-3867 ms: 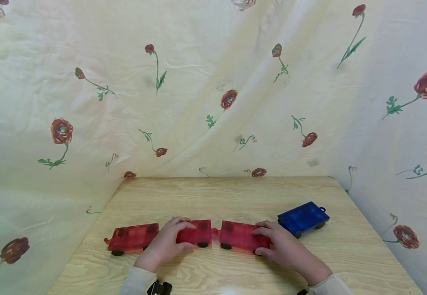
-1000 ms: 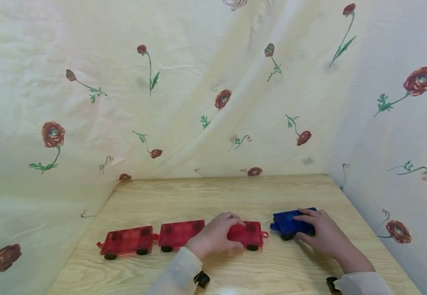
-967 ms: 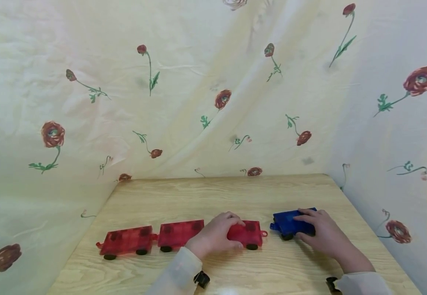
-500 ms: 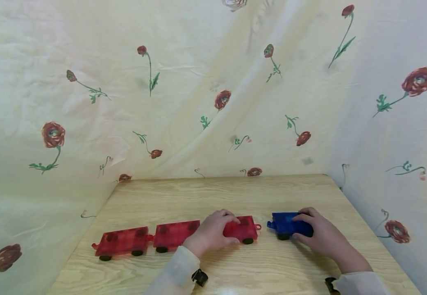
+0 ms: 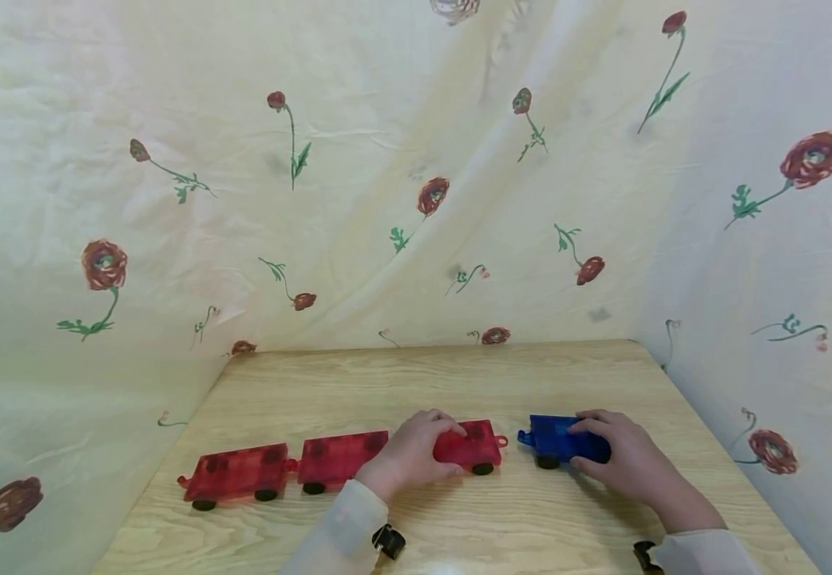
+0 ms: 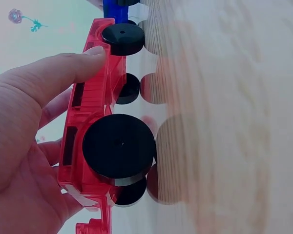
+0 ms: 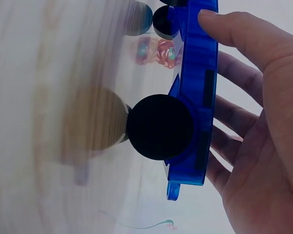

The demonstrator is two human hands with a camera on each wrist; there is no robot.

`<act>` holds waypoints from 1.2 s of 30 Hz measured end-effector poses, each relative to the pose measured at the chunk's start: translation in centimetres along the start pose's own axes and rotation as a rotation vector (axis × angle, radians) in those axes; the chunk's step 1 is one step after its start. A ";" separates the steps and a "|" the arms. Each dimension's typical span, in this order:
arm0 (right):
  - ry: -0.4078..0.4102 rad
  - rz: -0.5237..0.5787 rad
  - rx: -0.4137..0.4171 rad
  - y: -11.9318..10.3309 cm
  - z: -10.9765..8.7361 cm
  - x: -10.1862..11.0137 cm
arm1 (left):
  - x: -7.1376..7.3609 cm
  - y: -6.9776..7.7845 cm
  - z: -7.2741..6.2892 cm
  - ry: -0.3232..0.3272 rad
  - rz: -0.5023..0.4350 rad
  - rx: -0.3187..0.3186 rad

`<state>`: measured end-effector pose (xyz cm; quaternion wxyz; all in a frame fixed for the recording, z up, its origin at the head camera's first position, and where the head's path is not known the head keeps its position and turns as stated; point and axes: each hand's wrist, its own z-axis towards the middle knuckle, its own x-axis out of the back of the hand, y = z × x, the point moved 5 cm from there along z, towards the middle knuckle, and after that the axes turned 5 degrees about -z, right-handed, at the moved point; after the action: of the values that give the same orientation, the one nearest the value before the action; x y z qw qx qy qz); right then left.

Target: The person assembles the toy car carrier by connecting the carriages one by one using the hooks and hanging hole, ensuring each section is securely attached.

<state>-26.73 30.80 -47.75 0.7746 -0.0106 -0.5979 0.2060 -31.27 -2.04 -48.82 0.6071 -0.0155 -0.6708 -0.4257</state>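
Three translucent red toy train cars stand in a row on the table. The left car (image 5: 238, 471) and the middle car (image 5: 340, 459) are joined by a hook coupling. My left hand (image 5: 410, 454) grips the rightmost red car (image 5: 477, 443) by its sides; a loop sticks out at its right end. In the left wrist view, that red car (image 6: 95, 87) has its black wheels at the tabletop. My right hand (image 5: 620, 447) holds a blue toy train car (image 5: 548, 435), thumb on the near side. Its hook points left, a short gap from the red loop. Blue plastic (image 7: 190, 97) fills the right wrist view.
The wood-grain table (image 5: 423, 383) has a flowered cloth (image 5: 358, 200) hung behind it and at both sides. A black wrist strap (image 5: 389, 541) is on the left sleeve; another black piece (image 5: 646, 555) shows at the right sleeve.
Since the earliest frame, my left hand has gone from the middle to the rightmost red car, my right from that car to the blue one. Lately the cars have shifted slightly left.
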 end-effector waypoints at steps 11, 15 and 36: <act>-0.016 0.009 -0.015 0.2 -0.3 0.4 | -0.1 0.5 0.3 0.015 -0.033 -0.013; -0.024 0.016 -0.029 0.3 -0.3 0.2 | -0.2 0.8 0.5 0.017 -0.048 -0.015; -0.014 0.019 -0.028 0.5 -0.1 -0.2 | -1.1 2.3 1.7 0.042 -0.063 -0.046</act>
<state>-26.87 31.19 -48.10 0.7681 -0.0258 -0.6060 0.2051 -31.10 1.02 -48.31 0.6069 0.0006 -0.6482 -0.4599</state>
